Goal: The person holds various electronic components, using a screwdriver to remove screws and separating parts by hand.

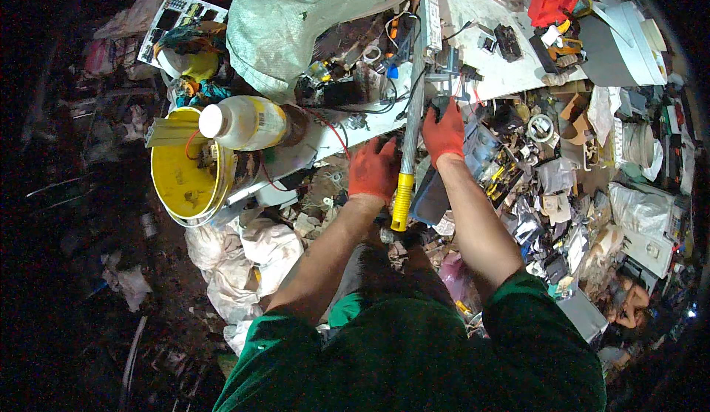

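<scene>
A long gray pole (415, 109) is between the left hand (373, 169) and right hand (444, 132). I can't tell if they hold anything.

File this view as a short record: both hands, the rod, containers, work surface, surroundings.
Left hand: gloved in orange-red, just left of the rod; grasp unclear
Right hand: gloved in orange-red, right of the rod and farther forward; grasp unclear
Rod: long grey rod between the hands, yellow ribbed grip toward the wearer
Containers: round yellow bucket; white plastic bottle with yellow label, cap toward the left
Work surface: flat white board
Surroundings: pale woven sack beyond the bucket; mixed scrap at right
</scene>
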`<state>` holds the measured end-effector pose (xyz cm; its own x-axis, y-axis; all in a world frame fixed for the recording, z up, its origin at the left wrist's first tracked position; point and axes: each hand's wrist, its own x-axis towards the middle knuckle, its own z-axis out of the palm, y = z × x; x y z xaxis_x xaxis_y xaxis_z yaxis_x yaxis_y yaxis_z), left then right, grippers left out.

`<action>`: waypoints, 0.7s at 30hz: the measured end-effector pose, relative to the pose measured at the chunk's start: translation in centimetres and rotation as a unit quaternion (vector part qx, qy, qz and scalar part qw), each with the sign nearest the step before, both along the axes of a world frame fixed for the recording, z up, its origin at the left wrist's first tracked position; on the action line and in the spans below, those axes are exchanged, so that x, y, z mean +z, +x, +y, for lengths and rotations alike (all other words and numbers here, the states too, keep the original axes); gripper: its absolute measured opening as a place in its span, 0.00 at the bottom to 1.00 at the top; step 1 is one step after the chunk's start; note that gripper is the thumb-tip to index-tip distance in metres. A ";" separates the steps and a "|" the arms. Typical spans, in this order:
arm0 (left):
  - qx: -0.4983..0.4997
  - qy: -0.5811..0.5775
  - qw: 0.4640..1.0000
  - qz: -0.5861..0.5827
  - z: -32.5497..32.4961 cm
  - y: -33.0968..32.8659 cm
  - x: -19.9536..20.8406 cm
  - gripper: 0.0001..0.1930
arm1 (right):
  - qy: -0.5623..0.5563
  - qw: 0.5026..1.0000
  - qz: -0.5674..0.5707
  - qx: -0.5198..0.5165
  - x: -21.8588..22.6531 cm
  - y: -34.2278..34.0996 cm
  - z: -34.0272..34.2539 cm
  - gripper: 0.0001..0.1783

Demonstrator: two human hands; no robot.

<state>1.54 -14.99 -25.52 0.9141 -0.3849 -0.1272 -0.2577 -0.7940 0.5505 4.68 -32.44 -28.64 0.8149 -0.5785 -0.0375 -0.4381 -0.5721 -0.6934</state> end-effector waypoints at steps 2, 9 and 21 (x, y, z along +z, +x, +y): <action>0.002 0.022 0.999 0.023 -0.4 -0.6 -0.1 0.22 | 0.044 0.999 -0.014 -0.006 0.4 -0.9 -0.1 0.28; 0.207 -0.214 0.882 0.364 -2.8 -2.2 -0.6 0.20 | 0.055 0.998 -0.014 0.034 -0.3 -1.8 -1.1 0.32; 0.245 -0.502 0.715 0.420 -1.7 -4.1 -0.1 0.14 | -0.095 0.990 0.058 0.087 -1.0 -0.5 -1.0 0.21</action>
<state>-2.53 -16.67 -25.60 0.7335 -0.3275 -0.5956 0.6731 0.2283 0.7034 4.20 -33.41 -29.67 0.8993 -0.4354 -0.0403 -0.3917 -0.7612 -0.5168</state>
